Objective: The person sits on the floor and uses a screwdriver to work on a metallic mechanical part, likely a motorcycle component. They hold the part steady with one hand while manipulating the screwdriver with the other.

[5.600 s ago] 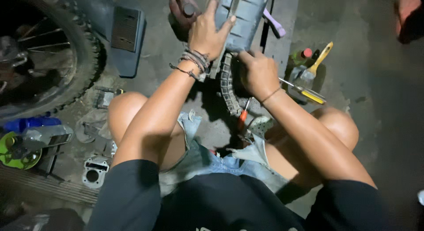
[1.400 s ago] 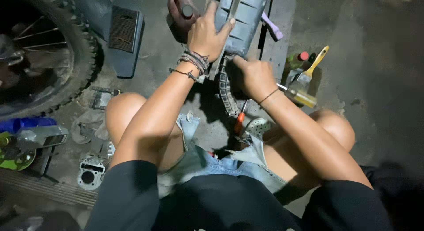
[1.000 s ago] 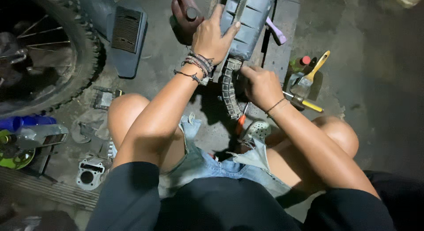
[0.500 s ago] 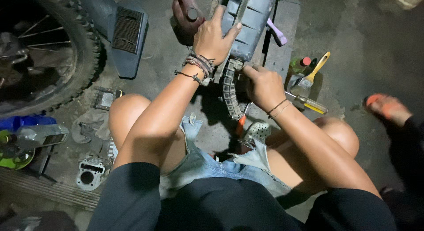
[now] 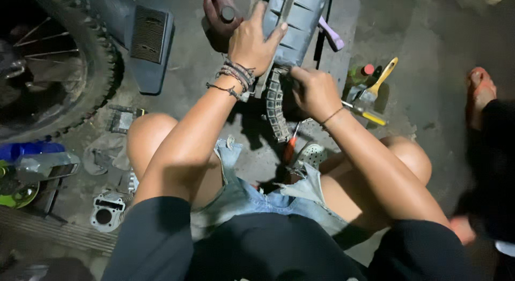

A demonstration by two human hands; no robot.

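On the workshop floor between your knees, your left hand steadies the grey plastic housing while your right hand pinches the ribbed rubber hose, apparently still joined beneath it.

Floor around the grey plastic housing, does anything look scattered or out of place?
Yes. Loose parts lie about the concrete floor: a metal cylinder block and crumpled rag by the left knee, and a yellow-handled brush right of the right hand.
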